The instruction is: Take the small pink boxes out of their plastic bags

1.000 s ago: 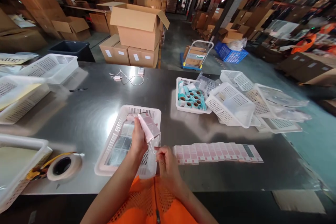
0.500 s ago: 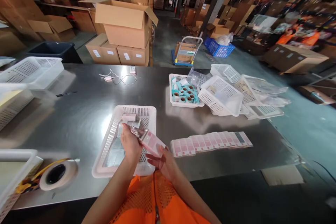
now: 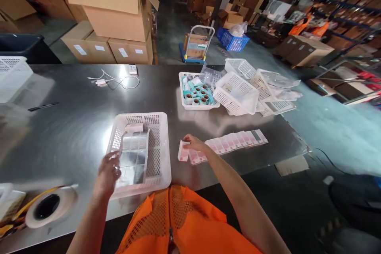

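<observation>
My right hand point(image 3: 194, 143) rests on a small pink packet point(image 3: 183, 153) at the left end of a row of overlapping pink packets point(image 3: 235, 143) laid flat on the steel table point(image 3: 74, 127). My left hand point(image 3: 107, 172), fingers apart and holding nothing, hovers at the left rim of a white perforated basket point(image 3: 162, 154) that holds clear plastic sleeves point(image 3: 133, 158) and one pink packet point(image 3: 133, 127).
A tape roll point(image 3: 47, 208) lies at the near left. A white basket of teal label rolls point(image 3: 196, 94) and stacked white baskets point(image 3: 238, 93) stand at the back right. A white cable point(image 3: 116, 82) and a pen point(image 3: 43, 106) lie further back. Cardboard boxes point(image 3: 113, 12) stand behind the table.
My right hand carried the pink packet from in front of me to the left end of the row. My left hand let go and dropped to the basket's left rim.
</observation>
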